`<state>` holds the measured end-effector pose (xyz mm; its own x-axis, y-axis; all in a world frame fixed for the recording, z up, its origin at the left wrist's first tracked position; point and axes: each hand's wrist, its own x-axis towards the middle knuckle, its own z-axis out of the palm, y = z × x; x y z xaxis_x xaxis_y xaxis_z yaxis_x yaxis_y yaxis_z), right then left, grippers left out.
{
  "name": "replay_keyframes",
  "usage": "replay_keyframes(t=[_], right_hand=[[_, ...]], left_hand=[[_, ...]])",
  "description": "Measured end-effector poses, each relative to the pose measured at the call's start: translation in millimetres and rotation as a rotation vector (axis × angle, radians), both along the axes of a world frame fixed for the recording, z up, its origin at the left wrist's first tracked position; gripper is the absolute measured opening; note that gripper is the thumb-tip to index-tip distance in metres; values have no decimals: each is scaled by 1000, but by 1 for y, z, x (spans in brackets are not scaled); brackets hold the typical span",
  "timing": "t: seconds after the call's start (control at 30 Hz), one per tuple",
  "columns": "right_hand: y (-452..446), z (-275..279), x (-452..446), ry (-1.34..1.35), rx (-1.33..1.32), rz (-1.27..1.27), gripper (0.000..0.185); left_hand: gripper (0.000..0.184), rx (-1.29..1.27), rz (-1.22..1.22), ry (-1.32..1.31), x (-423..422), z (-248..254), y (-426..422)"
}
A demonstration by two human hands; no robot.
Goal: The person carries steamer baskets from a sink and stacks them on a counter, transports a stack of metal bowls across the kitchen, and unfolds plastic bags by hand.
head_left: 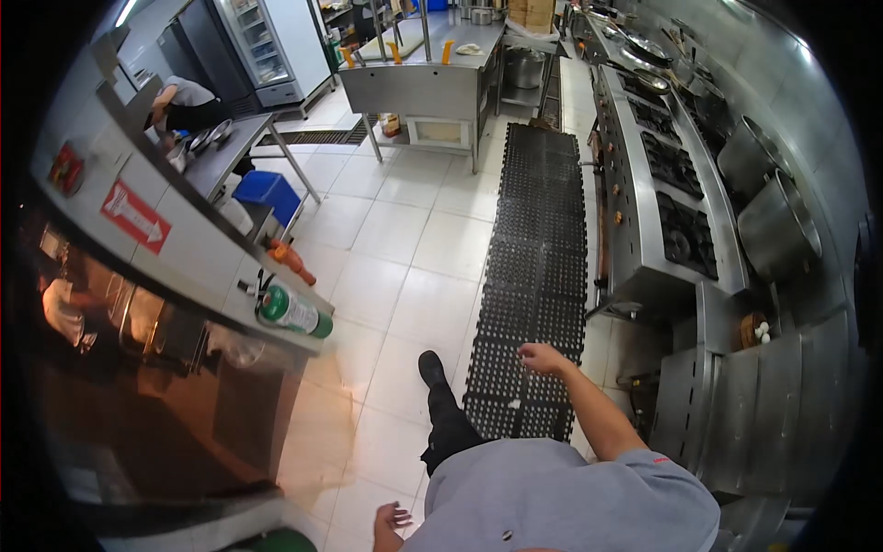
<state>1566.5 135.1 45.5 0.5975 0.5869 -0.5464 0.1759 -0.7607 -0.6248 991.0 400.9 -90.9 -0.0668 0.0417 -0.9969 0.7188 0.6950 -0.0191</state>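
My right hand point(544, 359) hangs in front of me above the black perforated floor mat point(538, 276). Its fingers are curled inward, and whether anything is inside them cannot be made out. Low at the bottom of the view, my left hand point(394, 517) is over the white tiled floor point(368, 451), fingers apart and holding nothing. One dark shoe point(431, 368) of mine is on the tiles beside the mat.
A gas stove point(676, 193) and large steel pots point(780, 230) line the right. At left are a green fire extinguisher point(296, 310), a blue bin point(267, 196) and a person point(189, 101) bent at a counter. A steel table point(414, 89) stands ahead.
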Motion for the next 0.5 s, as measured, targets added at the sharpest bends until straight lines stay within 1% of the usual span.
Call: replay_keyframes(t=[0.07,0.1,0.13,0.17,0.2,0.23,0.27,0.3,0.33,0.37,0.4,0.47,0.5], right_hand=[[-6,-15,53,-142,-124,-195,44],[-19,-36,68,-193,-99,-379,39],[-37,-67,77,-335,-114,-505,35],[-41,-58,78,-293,-251,-639,31],[-41,-55,79,-237,-512,-595,27],[-63,-86,86,71,-700,-500,23],[-70,-108,85,251,-790,-371,17],[-55,-100,69,285,-675,-622,18],[-59,-127,66,446,-686,-436,25],[-41,-138,60,539,-691,-374,28],[-22,-148,54,631,-691,-310,32],[67,-95,68,530,-594,-527,30],[125,-49,78,475,-535,-625,30]], left_hand=[[49,96,-2,-16,67,-23,90],[49,186,-24,-32,103,-30,129],[49,272,-46,-46,151,-30,170],[43,350,-121,-69,198,-41,208],[34,235,-104,-105,248,-52,252],[29,355,-194,-165,314,-35,280],[34,383,-284,-279,371,-37,317],[30,462,-323,-375,432,-11,341],[29,564,-381,-455,489,2,361],[31,589,-429,-501,546,41,374],[35,584,-428,-587,596,70,386],[36,532,-442,-699,683,107,406],[36,545,-456,-697,718,115,416]])
